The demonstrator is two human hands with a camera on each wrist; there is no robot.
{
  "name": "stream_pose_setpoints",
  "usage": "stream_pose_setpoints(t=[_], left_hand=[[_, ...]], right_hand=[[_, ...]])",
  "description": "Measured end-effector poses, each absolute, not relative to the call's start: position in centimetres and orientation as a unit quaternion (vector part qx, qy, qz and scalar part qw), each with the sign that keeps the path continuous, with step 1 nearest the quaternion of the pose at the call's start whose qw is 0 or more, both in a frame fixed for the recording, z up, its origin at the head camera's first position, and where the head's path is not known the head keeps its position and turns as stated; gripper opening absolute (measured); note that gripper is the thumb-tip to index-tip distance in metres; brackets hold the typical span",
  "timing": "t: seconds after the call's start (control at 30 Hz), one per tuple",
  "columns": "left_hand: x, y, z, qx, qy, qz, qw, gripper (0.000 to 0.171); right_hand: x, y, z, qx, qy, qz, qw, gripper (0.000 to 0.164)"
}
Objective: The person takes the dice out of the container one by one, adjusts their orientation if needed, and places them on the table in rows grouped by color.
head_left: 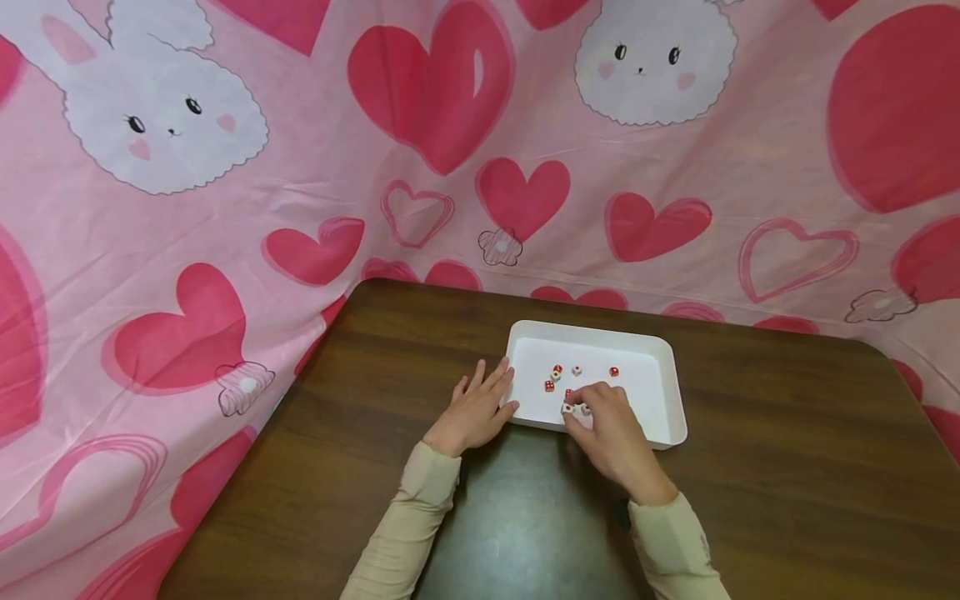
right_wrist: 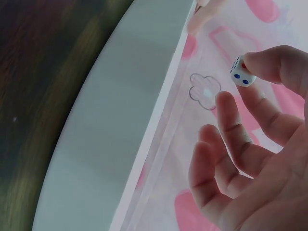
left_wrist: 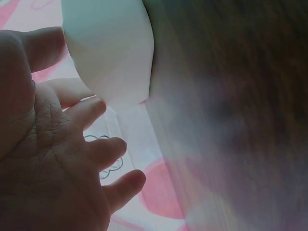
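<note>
A white tray [head_left: 645, 404] holds several small dice, some red and some white. Between thumb and index finger, my right hand [head_left: 617, 437] pinches a white die [right_wrist: 243, 74] over the tray's near side; blue pips and part of a red one show on it in the right wrist view. Close by that hand lie a red die [head_left: 568, 393] and another white die [head_left: 587, 409], partly hidden by the fingers. With fingers spread, my left hand [head_left: 472, 415] touches the tray's left end. In the left wrist view its thumb meets the tray's outer wall [left_wrist: 113, 53].
Toward the tray's left part lie a red die [head_left: 549, 386] and a white die [head_left: 577, 371], with a lone red die [head_left: 614, 372] farther right. The dark wooden table [head_left: 787, 450] carries the tray. Pink heart-and-bunny cloth [head_left: 315, 150] hangs behind and at left.
</note>
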State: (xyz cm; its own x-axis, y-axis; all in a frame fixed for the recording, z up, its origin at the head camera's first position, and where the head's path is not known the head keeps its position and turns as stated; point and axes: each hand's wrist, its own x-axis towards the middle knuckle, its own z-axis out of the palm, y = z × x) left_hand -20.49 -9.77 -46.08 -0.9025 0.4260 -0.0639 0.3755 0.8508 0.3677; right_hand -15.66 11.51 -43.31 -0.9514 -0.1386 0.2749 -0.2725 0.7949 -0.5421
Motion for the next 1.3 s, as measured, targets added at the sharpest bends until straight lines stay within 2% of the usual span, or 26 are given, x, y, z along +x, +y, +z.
stream_pose_setpoints(t=[0.53,0.9,1.3], left_hand=[[-20.7,-10.1,-46.1,0.224,0.958,0.172,0.059,0.054],[-20.7,-10.2,-46.1,0.222,0.958,0.172,0.063,0.053],[-20.9,-10.1,-46.0,0.216,0.959,0.172,0.069,0.055]], right_hand=[[-14.7,9.2,-43.0,0.165,-0.938,0.267,0.145,0.014],[-14.1,7.6,-43.4,0.188,-0.937,0.265,0.126,0.015],[-13.8,6.4,-44.3,0.178,-0.946,0.262,0.065,0.015]])
